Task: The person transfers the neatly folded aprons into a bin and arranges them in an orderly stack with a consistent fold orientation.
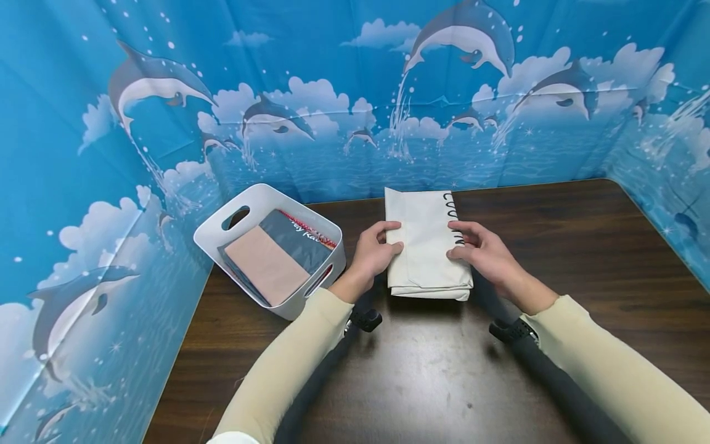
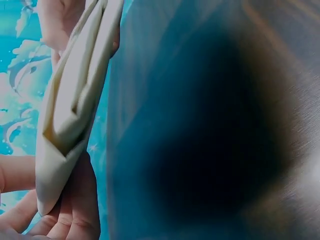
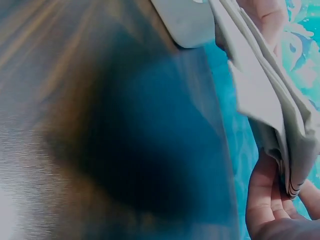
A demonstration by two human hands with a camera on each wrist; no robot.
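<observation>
A thick folded piece of off-white cloth (image 1: 424, 246) with black lettering along its right edge is held between both hands. My left hand (image 1: 374, 253) grips its left edge, and my right hand (image 1: 485, 256) grips the right edge beside the letters. Seen edge-on in the left wrist view, the folded cloth (image 2: 75, 95) shows several stacked layers, with the left hand's fingers (image 2: 82, 205) underneath. In the right wrist view the fingers (image 3: 262, 187) of the right hand also lie under the folded cloth (image 3: 260, 90), and one layer's corner sticks out.
Left of the hands stands a white plastic basket (image 1: 213, 231) with handle holes. It contains a beige-pink folded piece (image 1: 269, 265) and a dark grey one (image 1: 291, 237) with white lettering and a red edge. A dolphin-print curtain (image 1: 333, 68) borders the dark wooden table (image 1: 421, 376).
</observation>
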